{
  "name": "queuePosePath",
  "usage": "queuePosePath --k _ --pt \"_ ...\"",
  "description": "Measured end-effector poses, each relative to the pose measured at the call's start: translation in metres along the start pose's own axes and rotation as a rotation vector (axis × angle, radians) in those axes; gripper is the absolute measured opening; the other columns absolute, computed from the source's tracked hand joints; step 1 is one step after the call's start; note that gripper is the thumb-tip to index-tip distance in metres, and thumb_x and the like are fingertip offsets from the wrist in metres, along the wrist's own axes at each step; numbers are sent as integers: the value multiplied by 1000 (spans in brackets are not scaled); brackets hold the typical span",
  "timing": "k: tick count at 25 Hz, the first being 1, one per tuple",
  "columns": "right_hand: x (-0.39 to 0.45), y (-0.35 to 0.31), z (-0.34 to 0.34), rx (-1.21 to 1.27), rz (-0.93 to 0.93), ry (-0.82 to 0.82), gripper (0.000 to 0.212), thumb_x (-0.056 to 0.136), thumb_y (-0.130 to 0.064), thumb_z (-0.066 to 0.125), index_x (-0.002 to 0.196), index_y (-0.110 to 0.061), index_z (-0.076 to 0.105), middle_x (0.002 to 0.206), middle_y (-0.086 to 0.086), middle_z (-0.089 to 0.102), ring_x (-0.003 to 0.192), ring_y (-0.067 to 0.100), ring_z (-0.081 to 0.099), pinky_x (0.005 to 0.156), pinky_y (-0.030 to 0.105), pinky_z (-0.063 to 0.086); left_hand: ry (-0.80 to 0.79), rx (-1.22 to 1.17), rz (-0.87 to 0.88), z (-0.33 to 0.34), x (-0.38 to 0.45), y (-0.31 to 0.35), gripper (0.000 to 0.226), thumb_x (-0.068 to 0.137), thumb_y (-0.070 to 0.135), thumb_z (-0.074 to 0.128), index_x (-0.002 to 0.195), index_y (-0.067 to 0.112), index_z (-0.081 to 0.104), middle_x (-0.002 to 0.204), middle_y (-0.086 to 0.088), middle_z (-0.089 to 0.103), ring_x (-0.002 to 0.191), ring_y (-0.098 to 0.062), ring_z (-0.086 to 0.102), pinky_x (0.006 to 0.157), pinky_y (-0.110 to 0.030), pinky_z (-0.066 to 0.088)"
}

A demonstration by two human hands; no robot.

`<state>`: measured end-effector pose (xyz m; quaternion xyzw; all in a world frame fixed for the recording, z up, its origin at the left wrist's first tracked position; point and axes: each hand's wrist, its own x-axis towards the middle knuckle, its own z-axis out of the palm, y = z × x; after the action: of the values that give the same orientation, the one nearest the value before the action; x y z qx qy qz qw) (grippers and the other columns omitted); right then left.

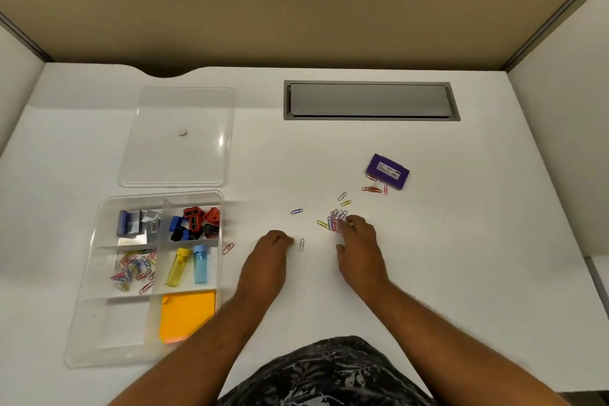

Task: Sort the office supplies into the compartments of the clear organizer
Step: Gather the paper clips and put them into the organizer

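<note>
**A:** ok so what's going on over there?

**B:** The person has both hands down on the white surface [428,257]. The right hand [357,241] sits on a little heap of coloured paper clips [336,219], fingers curled over them like it's pinching a few, though I can't tell exactly how many it's got. The left hand [273,242] is curled with its knuckles on the surface, just left of a single silver clip [301,244]. Can't tell if it's holding anything.

**A:** and the organizer?

**B:** The clear organizer [99,290] is at the near left. Far-left compartment has staple boxes [135,223], far-right has red, blue and black sharpeners [196,222]. Middle-left holds a pile of clips [133,270], middle-right a yellow case [178,267] and a blue case [201,264]. Orange sticky notes [186,315] are in the near-right one. Its clear lid [178,137] lies flat just beyond it.

**A:** any strays?

**B:** A red clip [228,248] just outside the organizer's right wall, a blue clip [296,211] between the hands further out, and a few more beside a purple box [388,171] off to the far right.
</note>
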<state>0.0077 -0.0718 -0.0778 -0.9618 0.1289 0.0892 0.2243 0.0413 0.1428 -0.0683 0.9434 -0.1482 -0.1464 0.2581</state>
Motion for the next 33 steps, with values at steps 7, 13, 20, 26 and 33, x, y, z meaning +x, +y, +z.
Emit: queuePosePath --k 7,13,20,26,33 --pt "48 19 -35 106 26 117 44 94 -20 69 136 -10 62 141 8 54 131 29 48 109 39 47 83 -59 51 3 39 13 43 87 10 66 129 18 64 135 2 55 126 -20 53 97 -29 49" --pt "77 42 -48 -24 135 73 49 101 -31 63 144 -10 53 151 11 47 143 28 40 113 44 45 -158 90 109 15 52 22 82 92 51 63 160 25 25 170 5 7 157 -18 1 122 -35 22" --pt "47 23 -19 17 -161 -18 55 92 -43 70 138 -17 58 132 0 56 121 23 54 95 38 56 -158 61 139 12 44 27 70 91 31 68 154 26 38 164 6 27 152 -16 21 115 -40 40" --pt "64 14 -17 -113 -125 -279 104 67 -60 89 152 -29 39 141 0 42 124 23 53 99 40 56 -110 105 -10 11 42 29 73 85 27 77 150 30 45 143 7 48 130 -19 44 97 -31 47" --pt "56 2 -13 52 -198 -165 17 95 -21 69 111 -17 72 101 5 66 93 24 66 82 38 55 -58 -43 -96 22 57 59 38 100 35 57 136 44 50 119 22 49 109 -3 47 73 -21 37"
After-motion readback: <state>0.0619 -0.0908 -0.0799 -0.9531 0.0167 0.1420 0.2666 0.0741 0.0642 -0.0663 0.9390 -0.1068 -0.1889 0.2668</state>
